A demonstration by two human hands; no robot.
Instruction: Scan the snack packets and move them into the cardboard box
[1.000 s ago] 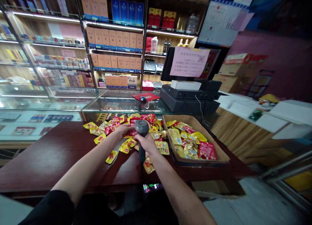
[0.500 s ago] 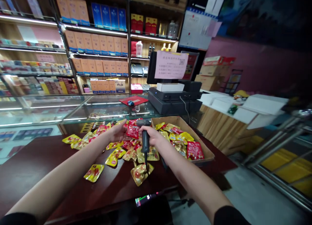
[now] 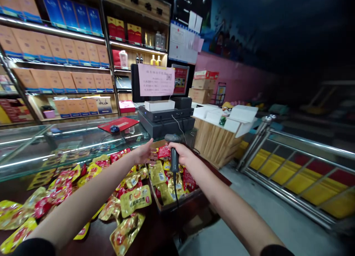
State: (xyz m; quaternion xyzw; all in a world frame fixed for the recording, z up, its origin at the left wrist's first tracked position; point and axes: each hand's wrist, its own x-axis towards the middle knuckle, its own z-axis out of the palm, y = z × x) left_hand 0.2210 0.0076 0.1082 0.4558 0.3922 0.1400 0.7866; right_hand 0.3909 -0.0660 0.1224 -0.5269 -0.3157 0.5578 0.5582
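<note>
Evidently, much here is covered or dim: the left forearm crosses the heap of yellow, red and gold foil packets [image 3: 135, 201], which also runs out of view at the left edge. The right hand [image 3: 181, 153], its forearm and the handheld barcode scanner [image 3: 174, 160] hide some of the packets inside the cardboard box [image 3: 192, 196], whose right side is largely behind that arm. Printing on the pink notice [image 3: 156, 80] over the monitor [image 3: 135, 84] is too blurred to read, and the far right background sinks into darkness. The left hand [image 3: 144, 152] is open, fingers spread, near the box's far left corner, just beside 1 red packet [image 3: 164, 151]; whether its fingertips touch that packet I cannot tell. The right hand is closed around the dark scanner, held upright with its head at the top, its cable [image 3: 175, 185] trailing down before the box. The heap lies left of the box on the dark tabletop [image 3: 155, 228], beside the glass display counter [image 3: 85, 137].
</note>
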